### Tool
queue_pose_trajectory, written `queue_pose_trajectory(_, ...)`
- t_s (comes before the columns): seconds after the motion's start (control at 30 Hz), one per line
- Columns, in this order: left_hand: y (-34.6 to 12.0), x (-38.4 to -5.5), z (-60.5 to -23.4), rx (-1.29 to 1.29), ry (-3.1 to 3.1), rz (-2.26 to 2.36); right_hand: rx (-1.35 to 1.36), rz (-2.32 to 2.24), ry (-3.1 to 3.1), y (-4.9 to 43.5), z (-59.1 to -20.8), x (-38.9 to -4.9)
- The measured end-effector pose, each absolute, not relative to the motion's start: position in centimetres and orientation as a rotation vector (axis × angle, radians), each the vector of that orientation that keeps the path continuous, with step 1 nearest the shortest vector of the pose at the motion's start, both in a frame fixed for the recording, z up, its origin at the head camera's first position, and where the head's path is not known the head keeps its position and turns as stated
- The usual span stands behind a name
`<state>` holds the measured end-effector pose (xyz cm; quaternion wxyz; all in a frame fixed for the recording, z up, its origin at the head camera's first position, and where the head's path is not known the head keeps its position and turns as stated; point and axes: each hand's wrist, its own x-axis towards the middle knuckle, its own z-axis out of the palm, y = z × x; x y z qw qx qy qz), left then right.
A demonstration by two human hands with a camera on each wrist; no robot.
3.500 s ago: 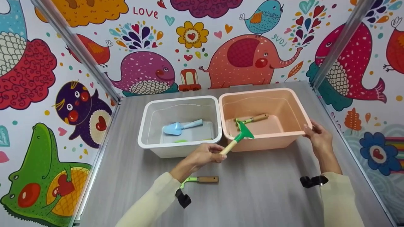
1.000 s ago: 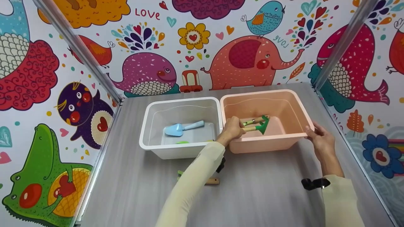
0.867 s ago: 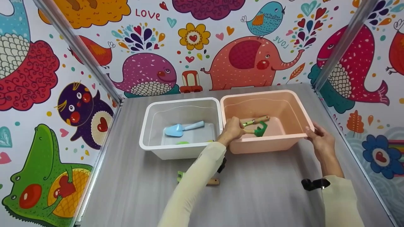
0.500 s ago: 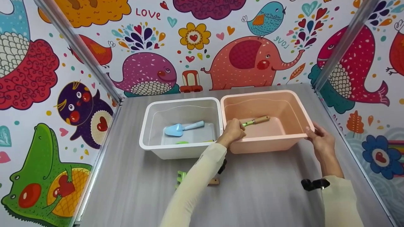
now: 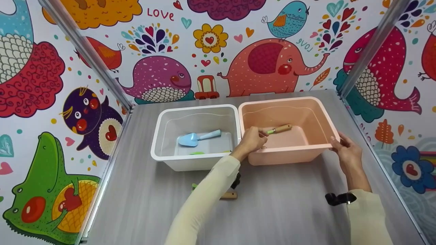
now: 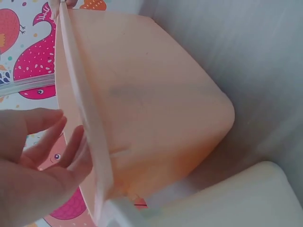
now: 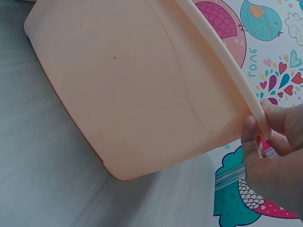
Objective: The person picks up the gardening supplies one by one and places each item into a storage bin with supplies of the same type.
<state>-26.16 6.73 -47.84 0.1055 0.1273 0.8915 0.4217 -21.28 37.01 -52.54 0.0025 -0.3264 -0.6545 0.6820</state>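
My left hand is over the front left corner of the peach tub. Its fingers are loosely bent with nothing visible between them; the left wrist view shows them beside the tub's rim. With thumb and fingers, my right hand pinches the rim at the tub's front right corner, which the right wrist view confirms. A garden tool with a wooden handle and a light green neck lies inside the peach tub, its head hidden behind my left hand. The small dark green rake is out of sight.
A white tub stands against the peach one's left side, holding a blue toy trowel and a partly hidden green piece. On the grey table, a light green rake with a wooden handle lies partly under my left forearm.
My left hand carried the small dark green rake from in front of the tubs into the peach tub, lowered it from sight and loosened its fingers. The right hand kept its grip on the rim.
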Motion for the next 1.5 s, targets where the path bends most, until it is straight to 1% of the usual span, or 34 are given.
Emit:
queue_pose_trajectory(0.4,5.0,-24.4,-47.4,0.483,2.520,1.446,-1.050,2.172,-2.018,37.4,-52.3,-21.3)
queue_pose_trajectory(0.57,4.2,-23.5,-47.3,0.538,2.508,1.442,-1.062,2.151,-2.029,37.4,-52.4,-21.4)
queue_pose_trajectory(0.77,2.9,-22.0,-47.7,0.566,2.468,1.421,-1.010,2.184,-1.999,37.4,-52.5,-21.4)
queue_pose_trajectory(1.17,0.1,-19.3,-50.4,0.639,2.366,1.352,-0.979,2.194,-1.997,37.2,-52.6,-21.2)
queue_pose_trajectory(1.4,-2.1,-18.5,-52.0,0.528,2.328,1.288,-0.995,2.216,-1.997,37.2,-52.5,-21.2)
queue_pose_trajectory(1.5,-3.0,-18.0,-53.2,0.527,2.348,1.275,-1.024,2.209,-2.009,37.2,-52.5,-21.2)
